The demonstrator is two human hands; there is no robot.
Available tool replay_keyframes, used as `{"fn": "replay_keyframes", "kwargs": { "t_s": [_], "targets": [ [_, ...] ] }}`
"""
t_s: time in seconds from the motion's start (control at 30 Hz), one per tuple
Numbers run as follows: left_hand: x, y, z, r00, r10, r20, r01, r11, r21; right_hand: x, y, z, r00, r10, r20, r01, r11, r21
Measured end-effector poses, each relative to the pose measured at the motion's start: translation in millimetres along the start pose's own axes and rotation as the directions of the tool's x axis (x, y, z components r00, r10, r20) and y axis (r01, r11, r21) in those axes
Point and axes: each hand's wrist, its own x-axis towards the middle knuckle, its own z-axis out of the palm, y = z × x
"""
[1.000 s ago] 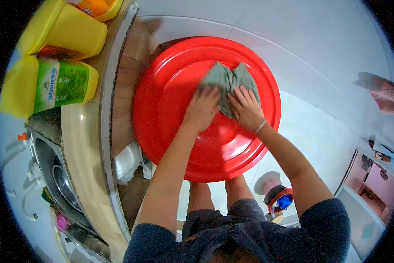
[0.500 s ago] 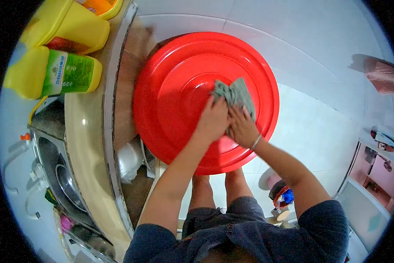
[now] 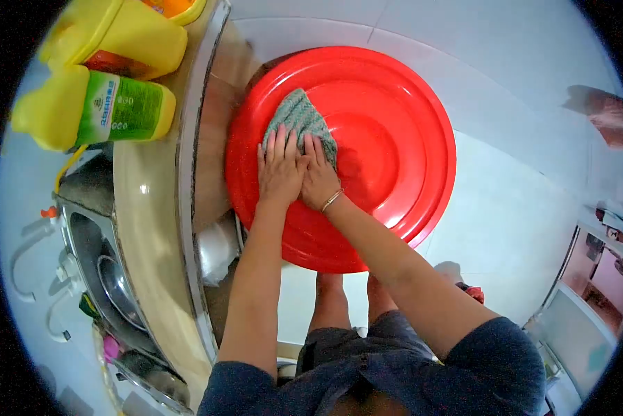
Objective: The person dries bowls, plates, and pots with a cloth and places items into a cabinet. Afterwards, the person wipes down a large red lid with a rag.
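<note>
A large round red plastic lid or upturned basin [image 3: 401, 118], with raised rings, fills the middle of the view above my knees. On its left half lies a grey-green patterned cloth [image 3: 296, 114], folded to a rough point at the far end. My left hand [image 3: 280, 177] presses flat on the cloth's near edge with its fingers stretched out. Beside it and touching it, my right hand [image 3: 320, 184] also lies flat, fingertips on the cloth, a bracelet [image 3: 332, 200] at the wrist. The part of the cloth under both palms is hidden.
Along the left runs a beige counter [image 3: 148, 236] with a yellow-and-green detergent bottle [image 3: 110, 107] and a yellow container [image 3: 145, 41]. A metal sink [image 3: 93, 249] is set in it. A clear plastic bag [image 3: 216, 249] sits below the counter edge.
Both hands have slid the cloth from the right half of the red piece to its left half. My left fingers are now straighter, and the view has shifted slightly.
</note>
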Motion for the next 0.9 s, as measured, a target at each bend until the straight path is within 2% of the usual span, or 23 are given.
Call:
{"fn": "replay_keyframes", "kwargs": {
  "t_s": [0.03,0.1,0.13,0.17,0.23,0.27,0.33,0.37,0.4,0.43,0.53,0.57,0.63,0.67,0.7,0.73,0.77,0.83,0.87,0.9],
  "targets": [
    [-9,3,-4,1.0,0.021,0.009,-0.021,0.999,0.039,-5,0,6,0.997,-0.052,0.061,0.057,0.994,-0.091],
    [-51,14,-2,0.993,-0.033,0.115,0.027,0.998,0.053,-40,-8,-24,0.965,-0.148,0.215,0.165,0.984,-0.064],
    [-78,27,-9,0.964,-0.088,0.251,0.107,0.992,-0.06,-63,-10,-41,0.954,-0.183,0.239,0.183,0.983,0.024],
    [-109,36,-9,0.961,-0.081,0.266,0.113,0.988,-0.105,-84,-10,-53,0.939,-0.223,0.261,0.199,0.973,0.113],
    [-146,58,-21,0.934,-0.141,0.329,0.193,0.972,-0.134,-108,-4,-67,0.853,-0.356,0.381,0.352,0.932,0.083],
    [-147,59,-22,0.937,-0.142,0.32,0.193,0.972,-0.134,-107,-2,-65,0.853,-0.359,0.378,0.358,0.931,0.077],
    [-145,57,-22,0.905,-0.207,0.371,0.235,0.972,-0.032,-102,2,-55,0.817,-0.522,0.246,0.521,0.85,0.077],
    [-138,50,-6,0.936,-0.241,0.258,0.253,0.967,-0.015,-83,1,-50,0.802,-0.538,0.26,0.512,0.843,0.164],
    [-125,39,3,0.937,-0.239,0.253,0.253,0.967,-0.023,-63,-1,-42,0.821,-0.531,0.209,0.503,0.846,0.177],
    [-107,23,11,0.941,-0.284,0.183,0.295,0.955,-0.038,-42,-1,-34,0.838,-0.523,0.157,0.494,0.848,0.191],
    [-43,-13,17,0.938,-0.347,0.015,0.346,0.931,-0.114,35,7,-46,0.836,-0.532,0.133,0.529,0.847,0.059],
    [-20,-16,11,0.939,-0.344,0.024,0.344,0.927,-0.153,55,15,-46,0.843,-0.525,0.114,0.523,0.851,0.045],
    [25,-13,2,0.943,-0.333,0.016,0.33,0.924,-0.192,88,45,-45,0.808,-0.588,0.04,0.588,0.802,-0.105],
    [43,-8,2,0.947,-0.321,0.003,0.315,0.93,-0.191,95,55,-53,0.809,-0.586,0.039,0.587,0.803,-0.102],
    [59,-2,2,0.948,-0.318,0.004,0.313,0.931,-0.189,100,65,-69,0.863,-0.503,0.054,0.506,0.858,-0.094],
    [73,6,2,0.965,-0.262,0.016,0.261,0.955,-0.14,100,76,-81,0.908,-0.413,0.074,0.419,0.904,-0.086],
    [80,13,4,0.979,-0.202,0.033,0.205,0.974,-0.094,97,90,-85,0.91,-0.407,0.077,0.412,0.907,-0.086],
    [87,23,6,0.983,-0.174,0.049,0.178,0.981,-0.076,85,117,-97,0.975,-0.211,-0.064,0.203,0.973,-0.113],
    [90,27,3,0.986,-0.155,0.055,0.158,0.986,-0.052,79,130,-106,0.976,-0.208,-0.069,0.199,0.973,-0.118],
    [89,28,-1,0.993,-0.105,-0.047,0.101,0.991,-0.092,72,142,-114,0.985,-0.163,-0.054,0.16,0.985,-0.058]
  ]
}}
